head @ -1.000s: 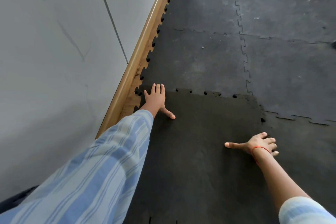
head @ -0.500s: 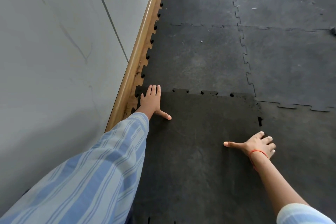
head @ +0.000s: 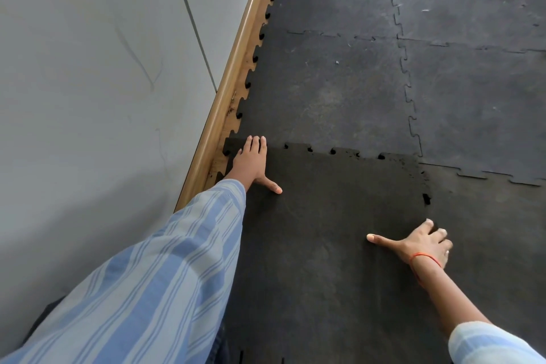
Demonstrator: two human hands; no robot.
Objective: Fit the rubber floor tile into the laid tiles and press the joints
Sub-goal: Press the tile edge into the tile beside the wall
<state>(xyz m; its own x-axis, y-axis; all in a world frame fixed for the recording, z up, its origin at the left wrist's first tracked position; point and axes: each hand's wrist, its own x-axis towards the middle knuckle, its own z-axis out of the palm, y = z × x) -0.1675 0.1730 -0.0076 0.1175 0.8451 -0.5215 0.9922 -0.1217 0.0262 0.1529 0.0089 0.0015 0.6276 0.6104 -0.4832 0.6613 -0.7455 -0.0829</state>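
- Your left hand (head: 251, 164) lies flat, palm down, fingers together and thumb spread, gripping nothing, on the far left corner of the dark black rubber floor tile (head: 325, 230) beside the wooden skirting board (head: 233, 80).
- Your right hand (head: 422, 245) rests at the tile's right edge, thumb stretched left, fingers bent over the joint with the greyer laid interlocking tiles (head: 339, 91).
- The tile's far tabs sit partly unseated.

darker black rubber floor tile (head: 325, 230) overlapping grey laid tiles (head: 339, 91), far joint gapped | left hand (head: 251, 164) flat on far-left corner by wooden skirting (head: 233, 80) | right hand (head: 422, 245) spread at right edge
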